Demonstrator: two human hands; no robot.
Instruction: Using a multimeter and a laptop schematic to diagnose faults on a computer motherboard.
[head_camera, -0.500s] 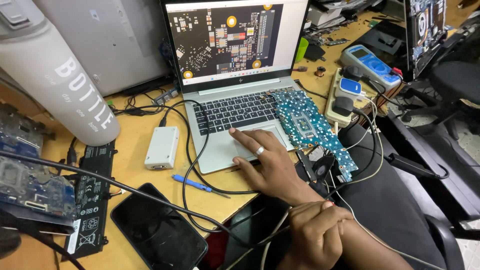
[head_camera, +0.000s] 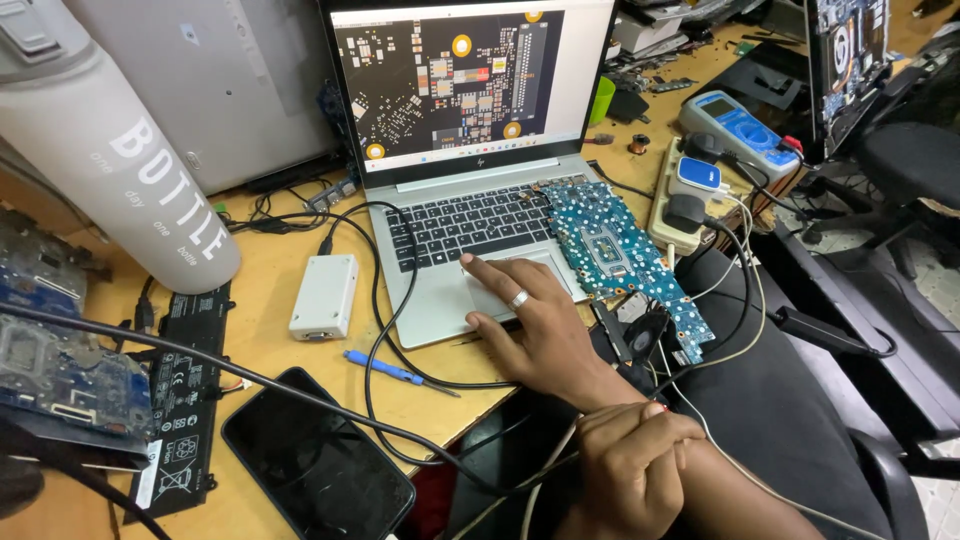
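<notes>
My right hand lies flat on the touchpad of an open silver laptop. Its fingers are spread, the index fingertip touches the pad, and one finger wears a ring. The laptop screen shows a dark circuit board layout. A blue circuit board rests on the laptop's right edge, just right of this hand. My left hand is curled into a fist at the desk's front edge. Thin pale cables run out from under it; whether it grips them is hidden.
A tall white bottle stands at the left, with a small white adapter box, a blue screwdriver, a black phone and a flat black battery nearby. A blue multimeter and a loaded power strip sit at the right. Black cables cross the desk.
</notes>
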